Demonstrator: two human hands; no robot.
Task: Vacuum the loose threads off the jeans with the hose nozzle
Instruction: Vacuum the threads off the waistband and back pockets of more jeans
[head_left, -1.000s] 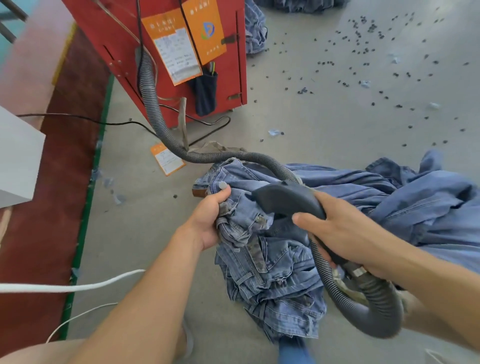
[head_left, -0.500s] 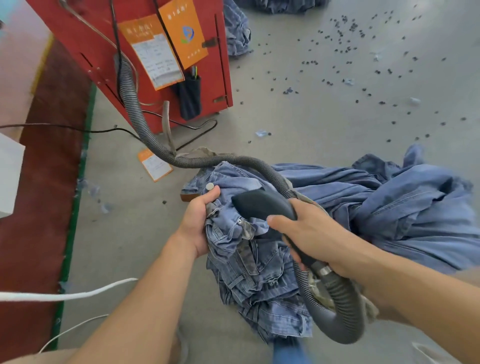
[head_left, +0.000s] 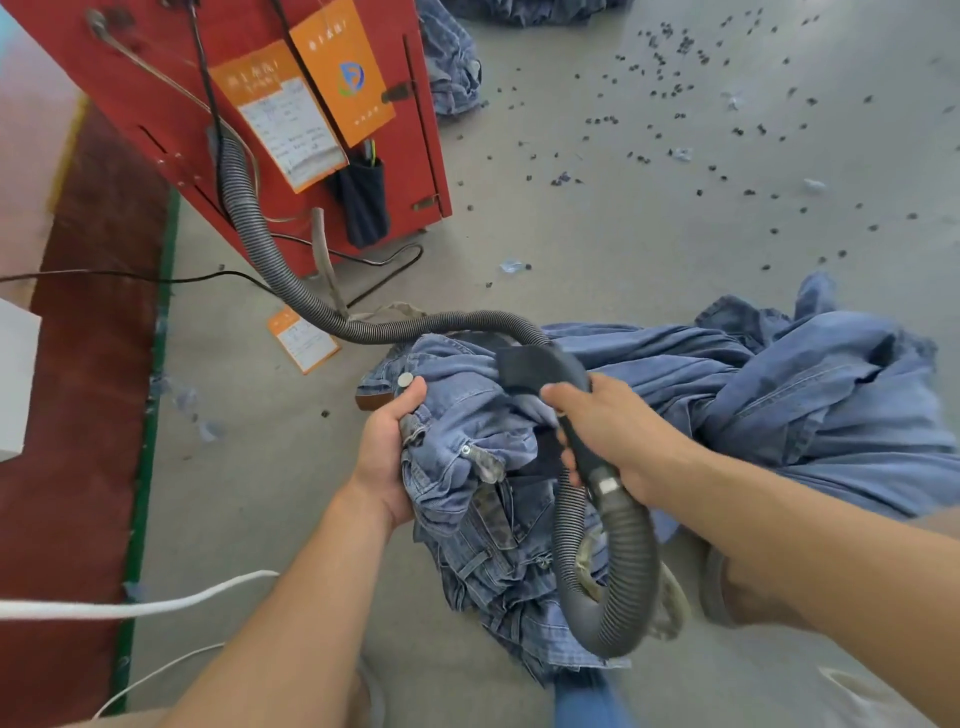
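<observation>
- While both forearms reach forward from the bottom of the view, a loop of grey ribbed hose (head_left: 618, 571) curls nearest the viewer, below the right wrist.
- Left hand (head_left: 387, 457) grips a bunched handful of blue jeans (head_left: 467, 467) near the waistband, its thumb lying just below a metal button (head_left: 405, 380).
- Right hand (head_left: 618, 441) is wrapped around the dark handle of the hose nozzle (head_left: 535, 371); the wide black mouth of the nozzle rests against the denim, just beyond the fingertips.
- More of the jeans hang crumpled beneath both hands, down to the grey concrete floor (head_left: 623, 234).
- A larger heap of blue denim (head_left: 805, 395) lies on the floor to the right, touching the held pair.
- Beyond the hands, the hose runs left and up into a red machine cabinet (head_left: 171, 88), which carries orange paper tags (head_left: 322, 88).
- Farther right, small dark scraps (head_left: 670, 41) are scattered across the floor.
- A white cord (head_left: 130, 605) crosses the lower left.
</observation>
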